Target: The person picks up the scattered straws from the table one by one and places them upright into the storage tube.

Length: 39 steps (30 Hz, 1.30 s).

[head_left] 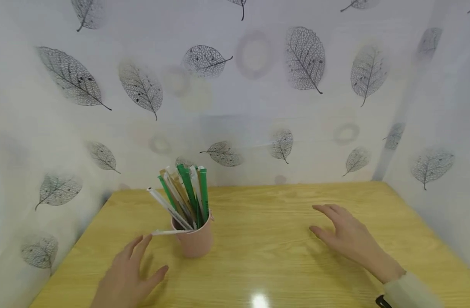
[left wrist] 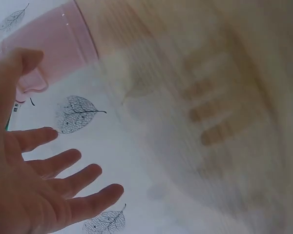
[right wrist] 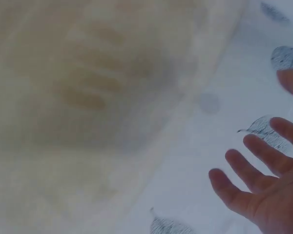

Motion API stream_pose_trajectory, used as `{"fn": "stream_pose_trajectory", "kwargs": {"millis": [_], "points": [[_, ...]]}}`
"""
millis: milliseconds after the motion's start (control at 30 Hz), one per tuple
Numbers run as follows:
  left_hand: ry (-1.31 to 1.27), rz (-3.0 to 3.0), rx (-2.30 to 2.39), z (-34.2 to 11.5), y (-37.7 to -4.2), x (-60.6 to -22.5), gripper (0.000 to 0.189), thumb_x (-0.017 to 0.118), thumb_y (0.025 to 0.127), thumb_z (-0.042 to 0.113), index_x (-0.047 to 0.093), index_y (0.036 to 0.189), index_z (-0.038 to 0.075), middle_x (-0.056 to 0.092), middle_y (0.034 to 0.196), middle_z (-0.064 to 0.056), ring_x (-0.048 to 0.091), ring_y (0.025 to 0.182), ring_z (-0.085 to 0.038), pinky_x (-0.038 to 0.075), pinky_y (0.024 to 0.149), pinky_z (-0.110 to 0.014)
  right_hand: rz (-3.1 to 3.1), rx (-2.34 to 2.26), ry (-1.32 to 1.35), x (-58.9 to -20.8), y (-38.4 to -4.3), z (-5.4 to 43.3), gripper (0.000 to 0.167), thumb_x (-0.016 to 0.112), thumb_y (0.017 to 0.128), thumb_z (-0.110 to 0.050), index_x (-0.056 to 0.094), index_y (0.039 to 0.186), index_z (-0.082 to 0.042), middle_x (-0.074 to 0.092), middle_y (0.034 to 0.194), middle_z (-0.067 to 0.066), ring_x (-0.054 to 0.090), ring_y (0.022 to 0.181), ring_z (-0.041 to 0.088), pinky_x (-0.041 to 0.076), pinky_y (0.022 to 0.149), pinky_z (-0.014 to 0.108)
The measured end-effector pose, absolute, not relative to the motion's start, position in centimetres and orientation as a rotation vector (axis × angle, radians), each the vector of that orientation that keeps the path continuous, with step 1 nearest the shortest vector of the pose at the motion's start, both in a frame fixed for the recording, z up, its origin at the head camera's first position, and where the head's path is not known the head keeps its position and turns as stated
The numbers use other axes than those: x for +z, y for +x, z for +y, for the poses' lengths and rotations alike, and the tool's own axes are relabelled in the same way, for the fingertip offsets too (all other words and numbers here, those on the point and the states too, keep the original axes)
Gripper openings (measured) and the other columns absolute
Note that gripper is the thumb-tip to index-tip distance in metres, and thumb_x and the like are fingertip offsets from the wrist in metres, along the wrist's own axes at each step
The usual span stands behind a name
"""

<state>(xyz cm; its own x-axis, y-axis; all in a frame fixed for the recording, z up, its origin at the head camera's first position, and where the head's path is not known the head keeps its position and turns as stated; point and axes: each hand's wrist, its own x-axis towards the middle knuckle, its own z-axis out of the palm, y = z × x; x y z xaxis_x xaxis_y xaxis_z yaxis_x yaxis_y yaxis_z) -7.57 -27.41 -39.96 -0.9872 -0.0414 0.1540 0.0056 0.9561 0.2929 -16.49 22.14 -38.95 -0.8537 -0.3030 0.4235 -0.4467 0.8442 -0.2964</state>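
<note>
A pink cup (head_left: 196,244) stands on the wooden table, left of the middle in the head view. Several long slim wrapped sticks, green (head_left: 187,184), white and tan, lean upright in it. One white stick (head_left: 169,232) lies nearly level across the rim, its outer end close to my left fingertips; I cannot tell whether they touch. My left hand (head_left: 125,273), fingers spread and holding nothing, is just left of the cup. In the left wrist view, the thumb overlaps the cup (left wrist: 63,41). Far to the right, my right hand (head_left: 350,239) hovers over the table with fingers extended, grasping nothing.
The light wooden table (head_left: 266,222) reaches back to a pale curtain (head_left: 254,98) printed with skeleton leaves, which also rises on both sides. A dark band (head_left: 382,301) shows at the right sleeve. The tabletop reflects the hands in both wrist views.
</note>
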Motion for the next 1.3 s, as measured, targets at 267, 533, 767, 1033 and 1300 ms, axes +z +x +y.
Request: {"fn": "stream_pose_trajectory", "kwargs": {"millis": [267,533,767,1033,1300], "points": [[0.126,-2.993,-0.177,-27.1,-7.3,-40.5,0.109,0.057,0.077,0.089,0.031,0.162,0.025,0.027,0.161,-0.032,0.030,0.135,-0.072,0.036,0.084,-0.089,-2.865,0.379,0.438,-40.5,-15.4,24.8,0.091,0.070,0.088,-0.063,0.034,0.160,-0.020,0.034,0.160,0.029,0.035,0.136,0.068,0.034,0.090,0.087],[0.230,-3.144,-0.123,-27.6,-7.3,-40.8,0.118,0.045,0.073,0.098,0.019,0.164,0.029,0.016,0.164,-0.033,0.017,0.140,-0.071,0.028,0.086,-0.093,-2.969,0.258,0.335,-41.8,-14.5,24.9,0.099,0.063,0.087,-0.072,0.025,0.163,-0.021,0.028,0.162,0.030,0.029,0.136,0.072,0.030,0.085,0.092],[0.238,-3.167,-0.138,-27.5,-6.9,-40.6,0.114,0.046,0.074,0.097,0.023,0.164,0.031,0.023,0.163,-0.030,0.022,0.139,-0.070,0.032,0.086,-0.091,-2.950,0.253,0.357,-41.6,-14.6,24.6,0.096,0.063,0.087,-0.073,0.030,0.161,-0.022,0.030,0.162,0.027,0.032,0.137,0.068,0.031,0.088,0.091],[0.264,-3.166,-0.123,-27.8,-6.9,-40.3,0.114,0.045,0.072,0.099,0.028,0.162,0.030,0.029,0.159,-0.032,0.026,0.136,-0.072,0.036,0.083,-0.089,-2.957,0.264,0.374,-41.8,-14.2,24.3,0.094,0.064,0.087,-0.072,0.035,0.159,-0.018,0.032,0.161,0.028,0.034,0.134,0.071,0.032,0.084,0.092],[0.305,-3.230,-0.133,-28.2,-7.0,-40.3,0.117,0.043,0.072,0.100,0.026,0.163,0.028,0.025,0.161,-0.033,0.020,0.137,-0.075,0.033,0.084,-0.091,-2.970,0.246,0.363,-42.0,-14.3,24.7,0.094,0.063,0.088,-0.071,0.032,0.160,-0.021,0.030,0.162,0.027,0.033,0.134,0.071,0.032,0.082,0.091]]}}
